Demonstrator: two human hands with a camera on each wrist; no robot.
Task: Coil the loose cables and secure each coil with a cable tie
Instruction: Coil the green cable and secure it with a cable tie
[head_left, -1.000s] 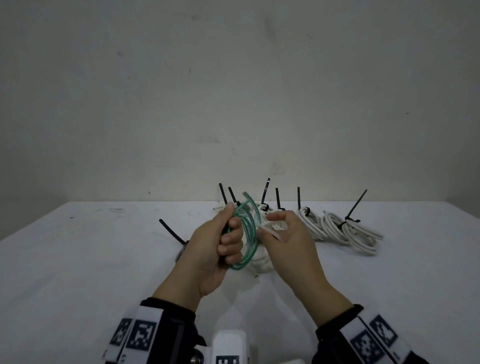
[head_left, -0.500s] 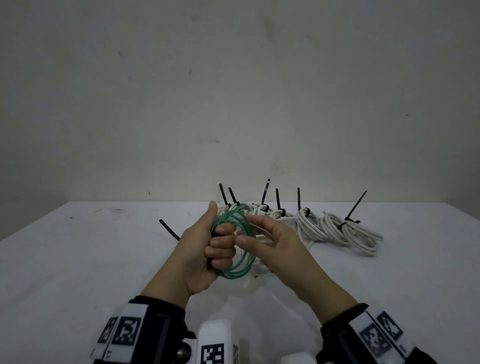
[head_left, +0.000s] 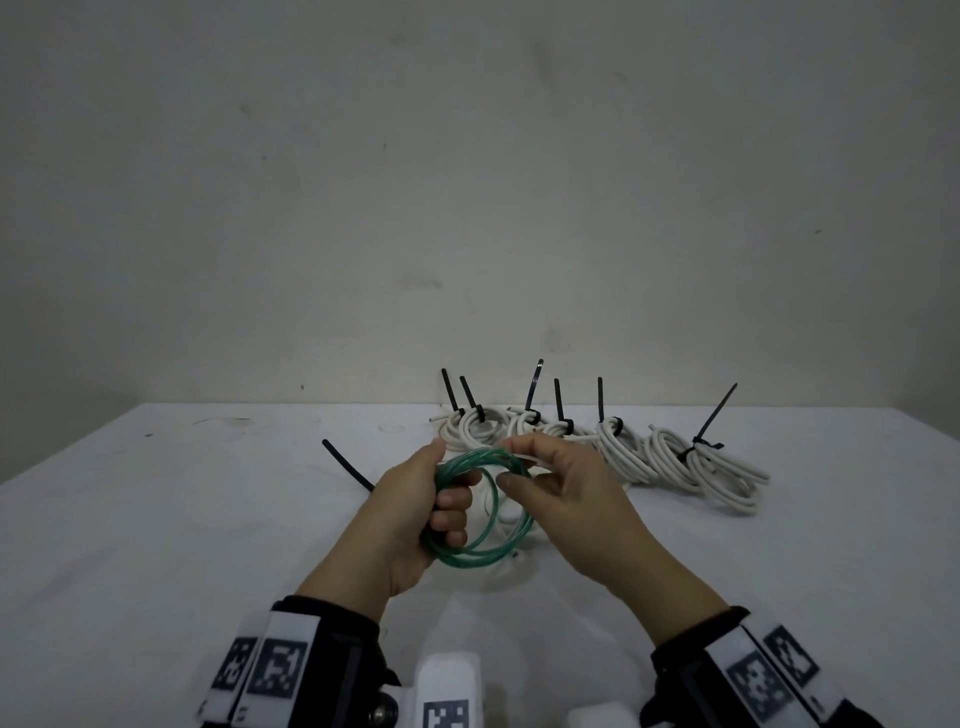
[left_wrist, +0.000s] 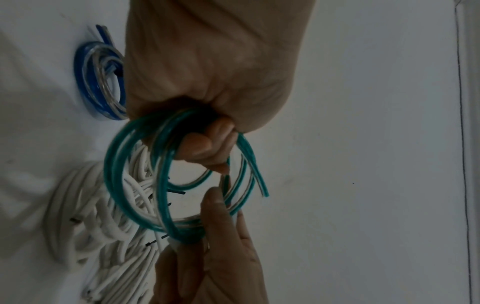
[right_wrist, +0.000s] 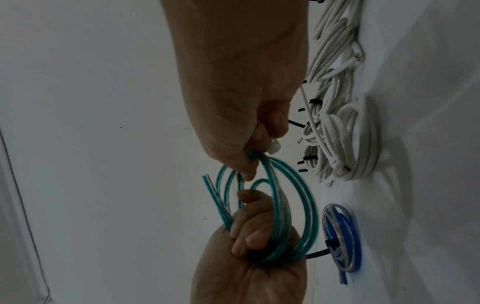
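1. Furthest left on the white table (head_left: 156, 519) lay a small blue-and-clear cable coil (right_wrist: 340, 236) cinched with a black tie, its tail sticking out behind the left wrist.

2. The left hand (head_left: 410, 514) was clenched round one side of the thin, glossy green-and-clear cable coil (head_left: 480, 506), fingers curled through the loops and the thumb up along the top. The coil was held in the air, above the table and in front of the white bundles.

3. That coil looked light and springy to me: the turns fanned apart instead of lying flat, and one cut end stuck out free past the knuckles. I judged the smooth jacket would slide, so the sure hold was where all the turns cross together, not a single strand.

4. The right hand (head_left: 558, 480) pinched the far side of the green coil between thumb and fingers, with a small pale plastic piece (right_wrist: 274, 148) poking out beside the fingertips, likely a pale cable tie. I could not tell whether it was threaded yet.

5. To the right and behind, a row of stiff white cable coils (head_left: 675, 457) rested on the table, each bound with a black cable tie (head_left: 714, 421) whose tail stood up.
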